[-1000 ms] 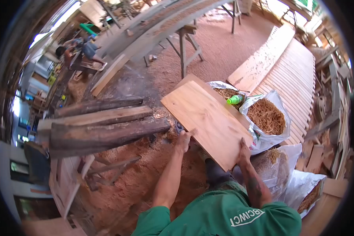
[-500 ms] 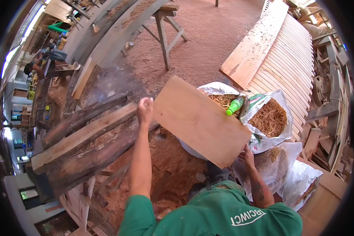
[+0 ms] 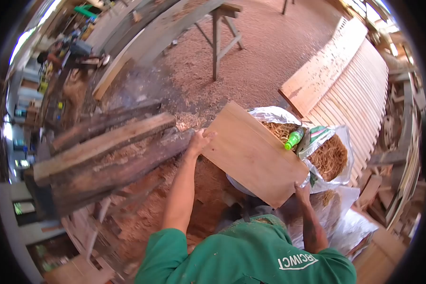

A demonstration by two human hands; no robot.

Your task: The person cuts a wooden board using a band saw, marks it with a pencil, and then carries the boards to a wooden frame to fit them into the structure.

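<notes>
A flat rectangular wooden board (image 3: 255, 154) lies tilted in front of me, over the sacks. My left hand (image 3: 201, 142) grips its left edge, with the thumb on the top face and the fingers partly hidden. At the lower right corner, my right hand (image 3: 302, 190) holds the board's edge; most of its fingers are underneath. Right beside the board's far edge, a green plastic bottle (image 3: 294, 138) rests on a sack of wood shavings (image 3: 280, 131). A second open sack of shavings (image 3: 327, 158) stands to the right of it.
Rough timbers (image 3: 104, 149) lie to my left. A wooden trestle (image 3: 216, 45) supports long planks ahead. To the right, a wide plank (image 3: 324, 66) rests on a stack of slats (image 3: 357, 94). Sawdust covers the floor (image 3: 265, 42). Another person (image 3: 57, 57) is at the far left.
My left hand, previously raised beside the board with fingers closed, has come down to its left edge and taken hold. The view has shifted, and the right hand still holds the corner.
</notes>
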